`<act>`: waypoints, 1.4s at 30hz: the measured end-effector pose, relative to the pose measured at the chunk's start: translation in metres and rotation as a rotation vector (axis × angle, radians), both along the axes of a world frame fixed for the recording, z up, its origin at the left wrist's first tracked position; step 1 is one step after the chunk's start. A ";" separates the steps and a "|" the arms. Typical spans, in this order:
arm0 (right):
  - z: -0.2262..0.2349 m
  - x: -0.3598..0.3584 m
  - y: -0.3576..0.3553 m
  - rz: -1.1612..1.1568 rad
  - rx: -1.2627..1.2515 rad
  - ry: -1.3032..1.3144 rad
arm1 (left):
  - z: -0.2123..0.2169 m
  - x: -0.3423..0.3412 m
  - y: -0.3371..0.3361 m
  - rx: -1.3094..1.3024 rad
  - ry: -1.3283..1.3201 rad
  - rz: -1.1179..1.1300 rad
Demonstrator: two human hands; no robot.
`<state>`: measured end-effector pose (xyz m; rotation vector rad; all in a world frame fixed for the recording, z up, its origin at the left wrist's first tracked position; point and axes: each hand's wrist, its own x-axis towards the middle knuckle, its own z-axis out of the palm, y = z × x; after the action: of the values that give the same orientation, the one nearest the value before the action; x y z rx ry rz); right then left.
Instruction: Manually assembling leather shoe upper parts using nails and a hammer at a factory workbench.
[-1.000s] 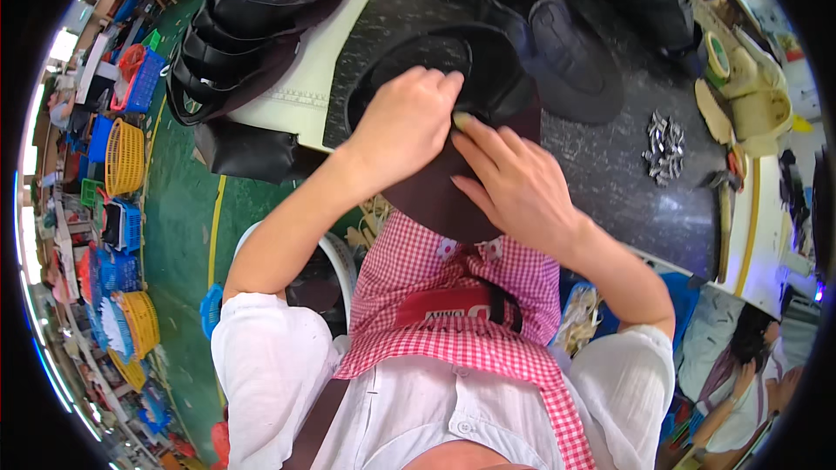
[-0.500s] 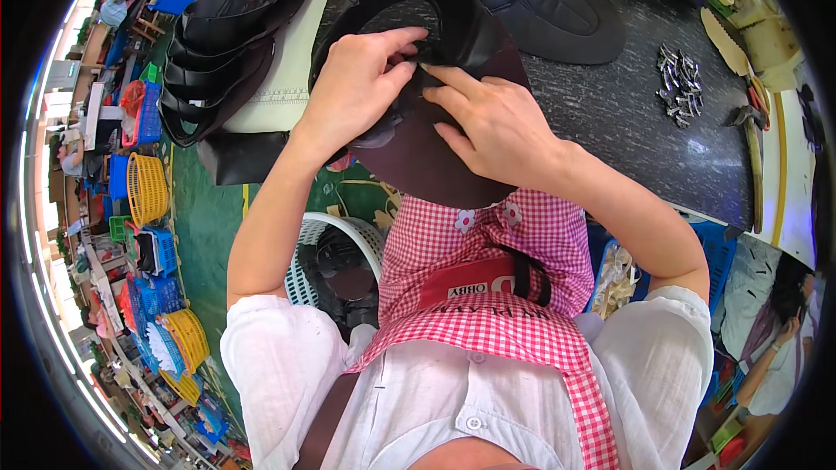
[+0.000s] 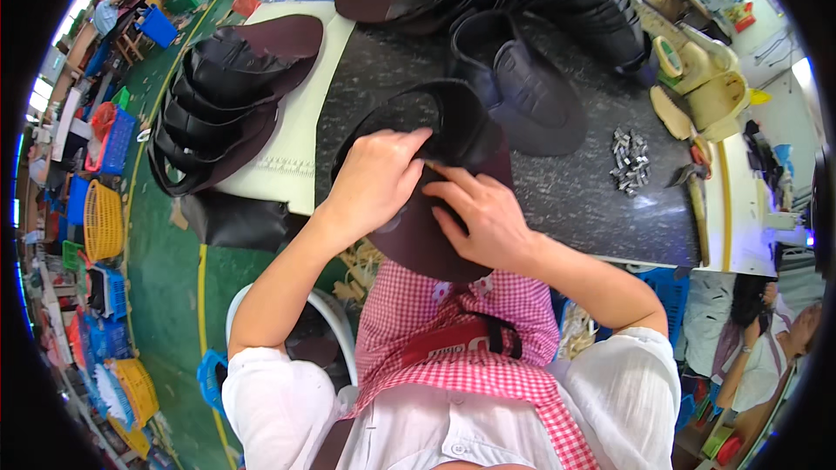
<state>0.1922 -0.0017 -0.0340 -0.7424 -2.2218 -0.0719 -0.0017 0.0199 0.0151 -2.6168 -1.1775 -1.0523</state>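
Both forearms come up from the lower edge and meet in the middle. The left arm is bare from the short white sleeve, bent at the elbow, and it points toward 1 o'clock. The left hand (image 3: pixel 379 183) is palm down, with the fingers curled and pressed down, the knuckles raised. The right arm is also bare and points toward 10 o'clock from the elbow. The right hand (image 3: pixel 483 218) lies palm down just beside the left one, at its 4 o'clock. Its fingers are stretched toward 10 o'clock, and the fingertips touch the left hand's fingers. Both wrists are nearly straight.
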 end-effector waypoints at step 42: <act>0.000 0.008 -0.027 -0.048 0.266 -0.558 | -0.042 0.008 -0.019 0.158 0.227 0.054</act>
<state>0.2004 -0.0285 -0.0344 -0.6830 -2.6399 -0.6558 0.0063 0.0004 -0.0268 -2.4884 -1.0623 -0.7789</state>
